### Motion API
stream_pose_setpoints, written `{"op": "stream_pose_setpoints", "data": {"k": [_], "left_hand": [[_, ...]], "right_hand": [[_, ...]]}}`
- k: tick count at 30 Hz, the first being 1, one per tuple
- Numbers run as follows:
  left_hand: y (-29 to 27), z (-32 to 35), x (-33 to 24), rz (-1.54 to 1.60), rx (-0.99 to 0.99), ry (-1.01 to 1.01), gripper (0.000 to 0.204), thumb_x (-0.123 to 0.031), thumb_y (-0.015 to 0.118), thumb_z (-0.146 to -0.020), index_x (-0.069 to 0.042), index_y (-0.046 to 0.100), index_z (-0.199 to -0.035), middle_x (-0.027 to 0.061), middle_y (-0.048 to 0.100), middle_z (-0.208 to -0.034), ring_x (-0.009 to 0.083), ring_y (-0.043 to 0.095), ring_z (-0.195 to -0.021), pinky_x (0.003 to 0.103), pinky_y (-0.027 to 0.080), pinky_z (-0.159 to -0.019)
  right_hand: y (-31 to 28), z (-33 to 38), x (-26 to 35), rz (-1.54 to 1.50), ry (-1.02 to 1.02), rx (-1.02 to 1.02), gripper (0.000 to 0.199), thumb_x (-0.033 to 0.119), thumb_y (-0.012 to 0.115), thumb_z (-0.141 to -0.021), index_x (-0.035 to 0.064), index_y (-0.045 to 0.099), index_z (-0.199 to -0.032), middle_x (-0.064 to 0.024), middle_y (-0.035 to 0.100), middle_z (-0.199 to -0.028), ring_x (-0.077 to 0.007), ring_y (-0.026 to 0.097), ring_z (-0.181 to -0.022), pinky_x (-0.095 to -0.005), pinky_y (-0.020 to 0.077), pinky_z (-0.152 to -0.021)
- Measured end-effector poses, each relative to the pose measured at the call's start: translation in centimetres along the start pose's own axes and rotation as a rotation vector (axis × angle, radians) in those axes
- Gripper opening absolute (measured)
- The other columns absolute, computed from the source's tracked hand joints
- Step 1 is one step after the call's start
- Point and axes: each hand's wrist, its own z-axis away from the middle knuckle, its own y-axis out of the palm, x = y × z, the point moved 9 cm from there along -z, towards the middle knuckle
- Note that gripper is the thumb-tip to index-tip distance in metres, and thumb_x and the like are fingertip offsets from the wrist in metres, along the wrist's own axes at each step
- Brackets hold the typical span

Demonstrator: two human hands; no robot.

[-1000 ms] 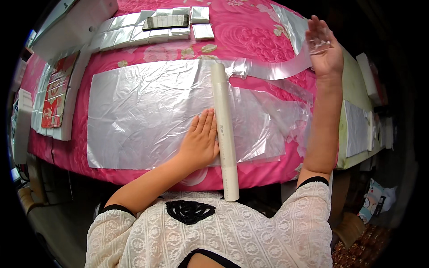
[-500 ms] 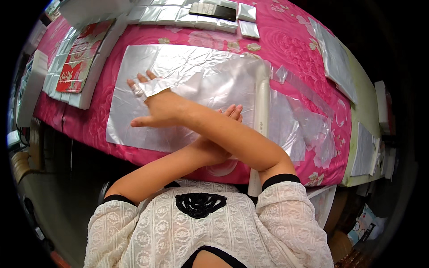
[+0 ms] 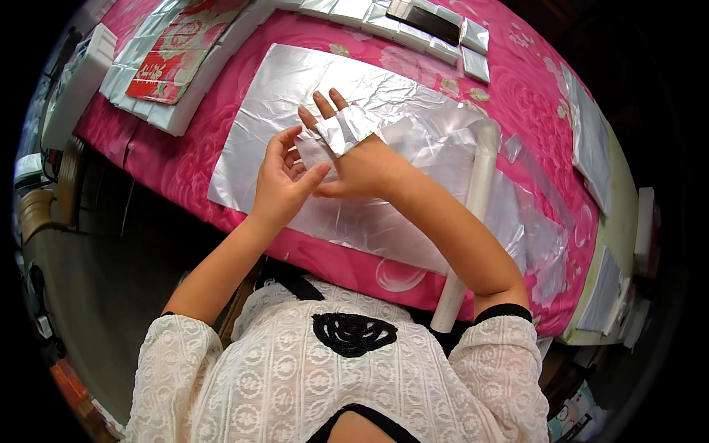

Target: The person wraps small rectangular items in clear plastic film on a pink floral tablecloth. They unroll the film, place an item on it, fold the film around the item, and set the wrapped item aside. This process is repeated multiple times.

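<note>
My right hand is stretched over a large silver sheet, fingers spread and pointing away. Across its knuckles lies a crumpled piece of silver foil, with a pale flap hanging on its left side. My left hand is beside that flap, palm turned toward it, thumb and fingers curved and apart. Whether its fingertips touch the flap is hard to tell. A long white tube lies right of my right hand, over the sheet, its near end past the table's front edge.
Clear plastic film lies right of the tube on the pink floral cloth. At the far left, a red printed card rests on rows of silver packets. A dark phone lies on more packets at the back.
My arms have uncrossed. The left hand has come out from under my right forearm to the foil on my right hand. The whole view has turned and shifted somewhat.
</note>
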Motion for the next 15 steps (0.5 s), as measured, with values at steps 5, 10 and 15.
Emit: {"op": "stream_pose_setpoints", "data": {"k": [5, 10, 15], "left_hand": [[-0.2, -1.8, 1.3, -0.034, 0.089, -0.178, 0.038, -0.001, 0.065, -0.081, 0.001, 0.049, -0.116, 0.0067, 0.059, -0.102, 0.0095, 0.058, -0.089, 0.022, 0.048, -0.078], [-3.2, -2.3, 1.7, -0.206, 0.033, -0.147, 0.039, 0.0, 0.065, -0.081, 0.0, 0.05, -0.117, 0.0047, 0.059, -0.104, 0.008, 0.057, -0.088, 0.019, 0.047, -0.074], [-5.5, -2.3, 0.1, -0.55, -0.033, -0.038, 0.044, 0.002, 0.067, -0.076, -0.002, 0.052, -0.118, 0.006, 0.056, -0.114, 0.0123, 0.057, -0.092, 0.021, 0.049, -0.07]], "right_hand": [[-3.3, 0.8, -1.8, 0.042, 0.08, -0.065, 0.113, 0.058, 0.07, -0.063, 0.0092, 0.01, -0.146, -0.0235, 0.013, -0.148, -0.04, 0.007, -0.138, -0.0485, 0.0125, -0.111], [-12.8, 8.9, -11.8, 0.005, 0.372, -0.318, 0.113, 0.054, 0.072, -0.068, 0.0072, 0.005, -0.146, -0.0211, 0.014, -0.149, -0.0365, 0.01, -0.139, -0.0404, 0.0147, -0.111], [-22.8, 36.7, -30.2, -1.046, 1.131, -1.554, 0.078, 0.038, 0.058, -0.085, 0.0013, 0.017, -0.141, -0.0137, 0.026, -0.143, -0.0304, 0.029, -0.129, -0.0432, 0.0299, -0.102]]}}
